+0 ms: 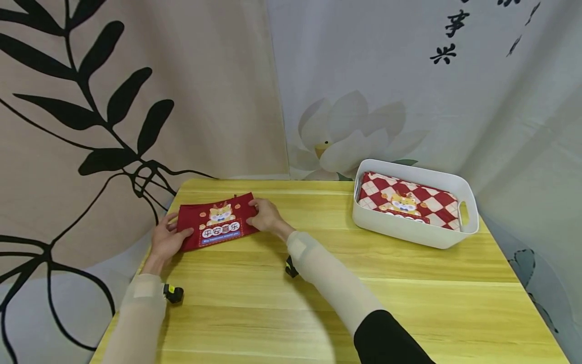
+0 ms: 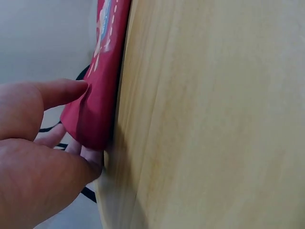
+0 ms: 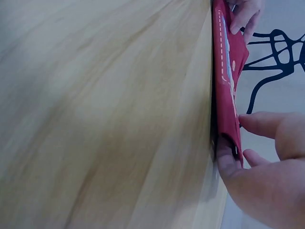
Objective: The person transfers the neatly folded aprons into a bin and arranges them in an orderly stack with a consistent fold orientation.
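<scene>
A flat red pouch (image 1: 221,222), printed with a cartoon animal and white lettering, lies at the back left of the wooden table in the head view. My left hand (image 1: 167,241) pinches its left end; in the left wrist view the thumb (image 2: 66,91) presses on top and the other fingers go under the edge. At the opposite end, my right hand (image 1: 267,216) pinches the pouch's right side. The right wrist view shows that thumb (image 3: 262,123) against the upper face, with a finger tucked beneath the red pouch (image 3: 228,95).
On the table's (image 1: 291,303) back right stands a white plastic basket (image 1: 400,233) with handle holes. Inside lies a red-and-white checkered pouch (image 1: 438,210) with a similar cartoon. Printed curtains (image 1: 218,91) hang right behind the table.
</scene>
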{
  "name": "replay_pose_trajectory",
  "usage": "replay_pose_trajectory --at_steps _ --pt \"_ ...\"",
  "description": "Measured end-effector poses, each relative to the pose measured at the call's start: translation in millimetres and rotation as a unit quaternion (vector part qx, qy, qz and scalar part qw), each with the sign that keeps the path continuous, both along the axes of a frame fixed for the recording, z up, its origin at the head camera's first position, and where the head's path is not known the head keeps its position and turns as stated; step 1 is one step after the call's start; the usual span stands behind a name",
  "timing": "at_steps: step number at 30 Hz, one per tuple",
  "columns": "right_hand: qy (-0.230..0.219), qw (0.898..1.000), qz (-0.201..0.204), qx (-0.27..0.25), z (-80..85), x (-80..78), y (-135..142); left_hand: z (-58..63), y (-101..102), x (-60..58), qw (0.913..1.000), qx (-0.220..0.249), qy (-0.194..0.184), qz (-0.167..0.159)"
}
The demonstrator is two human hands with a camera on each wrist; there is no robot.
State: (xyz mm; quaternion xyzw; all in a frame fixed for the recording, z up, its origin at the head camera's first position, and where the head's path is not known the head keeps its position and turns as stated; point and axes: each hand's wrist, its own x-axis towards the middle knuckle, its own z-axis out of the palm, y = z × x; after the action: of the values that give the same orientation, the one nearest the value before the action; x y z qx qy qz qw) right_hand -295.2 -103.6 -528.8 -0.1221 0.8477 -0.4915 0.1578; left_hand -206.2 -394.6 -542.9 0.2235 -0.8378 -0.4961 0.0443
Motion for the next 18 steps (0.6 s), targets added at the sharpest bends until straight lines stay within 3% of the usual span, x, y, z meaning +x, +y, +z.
replay_pose_trajectory --at_steps 9,18 --pt "-0.003 1.000 0.005 0.000 0.3 -1.2 13 -2.1 4 4.5 0.9985 -0.007 0.018 -0.051" --pt "-0.007 1.000 0.018 -0.014 3.0 0.3 28 0.7 10 5.1 0.9967 -0.021 0.014 -0.077"
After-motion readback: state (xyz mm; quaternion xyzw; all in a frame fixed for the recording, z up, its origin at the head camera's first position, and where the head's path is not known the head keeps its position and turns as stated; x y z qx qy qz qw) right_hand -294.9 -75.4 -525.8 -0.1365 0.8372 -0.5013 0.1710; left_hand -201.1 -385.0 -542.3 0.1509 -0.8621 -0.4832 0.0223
